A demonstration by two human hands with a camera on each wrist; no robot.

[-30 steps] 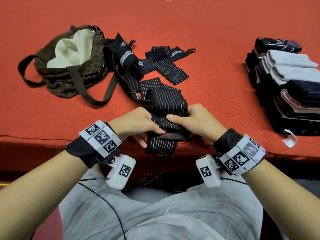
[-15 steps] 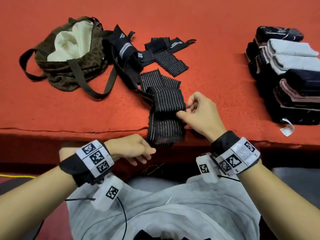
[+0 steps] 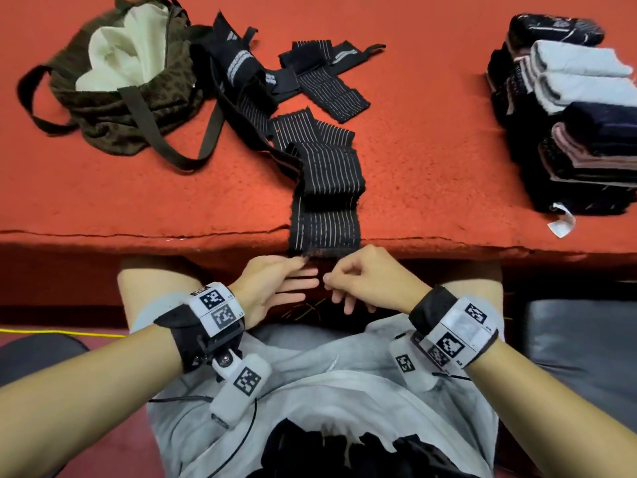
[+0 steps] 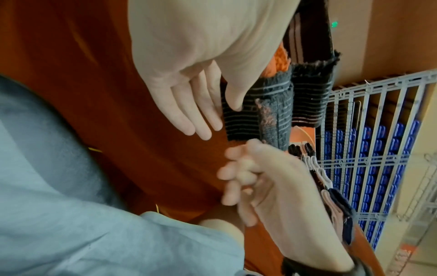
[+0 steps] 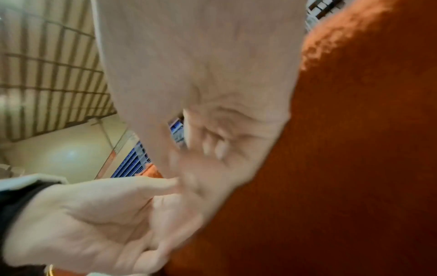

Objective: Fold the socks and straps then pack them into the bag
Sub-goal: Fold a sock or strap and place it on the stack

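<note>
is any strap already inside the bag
No, in the head view the bag shows only its pale lining, while the straps lie on the red table.

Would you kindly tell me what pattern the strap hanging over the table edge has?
Black strap with thin pale stripes; clearest in the head view.

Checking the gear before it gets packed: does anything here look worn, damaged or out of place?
Yes. The striped strap hangs over the front edge of the red table, and its hanging end is frayed and fuzzy. The folded socks look neatly stacked.
</note>
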